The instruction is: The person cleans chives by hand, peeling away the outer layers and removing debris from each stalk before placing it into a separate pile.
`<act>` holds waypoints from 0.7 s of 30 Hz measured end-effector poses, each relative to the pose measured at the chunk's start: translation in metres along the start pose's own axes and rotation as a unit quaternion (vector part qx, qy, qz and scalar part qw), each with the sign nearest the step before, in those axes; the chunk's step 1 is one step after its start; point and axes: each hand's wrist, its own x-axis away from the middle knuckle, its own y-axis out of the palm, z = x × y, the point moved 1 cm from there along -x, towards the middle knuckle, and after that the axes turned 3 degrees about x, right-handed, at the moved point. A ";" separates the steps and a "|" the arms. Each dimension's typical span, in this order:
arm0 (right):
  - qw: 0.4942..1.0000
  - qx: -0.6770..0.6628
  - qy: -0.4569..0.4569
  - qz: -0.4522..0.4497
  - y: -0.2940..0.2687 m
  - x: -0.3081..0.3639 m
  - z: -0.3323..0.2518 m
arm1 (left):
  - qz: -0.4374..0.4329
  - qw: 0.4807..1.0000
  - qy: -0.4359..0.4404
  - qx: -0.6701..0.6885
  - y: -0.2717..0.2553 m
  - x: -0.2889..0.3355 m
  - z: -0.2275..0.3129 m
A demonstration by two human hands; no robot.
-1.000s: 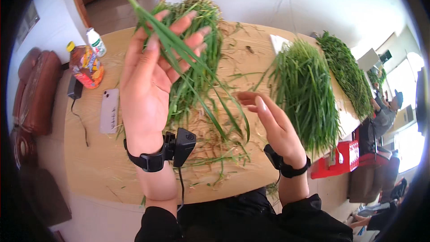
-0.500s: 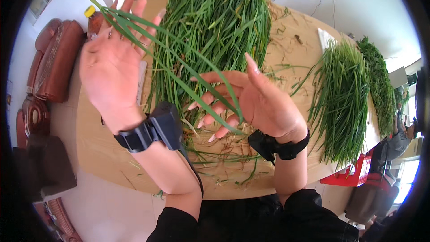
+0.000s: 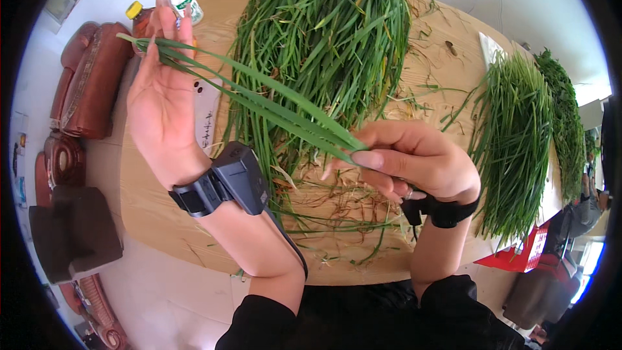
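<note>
A slim stalk of garlic chives (image 3: pixel 259 100), its green leaves pulled fairly straight, stretches between my two hands. With its palm up, my left hand (image 3: pixel 162 91) pinches the pale base between thumb and fingers. My right hand (image 3: pixel 414 162) closes its thumb and fingers on the leaf tips. Beneath and beyond the stalk spreads a large heap of garlic chives (image 3: pixel 324 39) on the wooden table (image 3: pixel 181 233). Dry brown scraps (image 3: pixel 343 204) and loose leaves lie in front of that heap.
A neater pile of garlic chives (image 3: pixel 515 149) lies on the right, beside darker greens (image 3: pixel 564 129). A pale phone-like slab (image 3: pixel 206 110), a white bottle (image 3: pixel 184 1) and a yellow-capped bottle (image 3: pixel 137 19) are at the left. A red box (image 3: pixel 518 253) stands off the right edge.
My right hand, spread under the leaves before, has turned and closed on their tips. The leaves are straighter, and my left hand is slightly lower in view.
</note>
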 end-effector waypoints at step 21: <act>0.749 0.225 -0.257 0.568 -0.032 0.152 0.002 | 0.012 0.990 0.106 0.090 0.022 0.016 0.016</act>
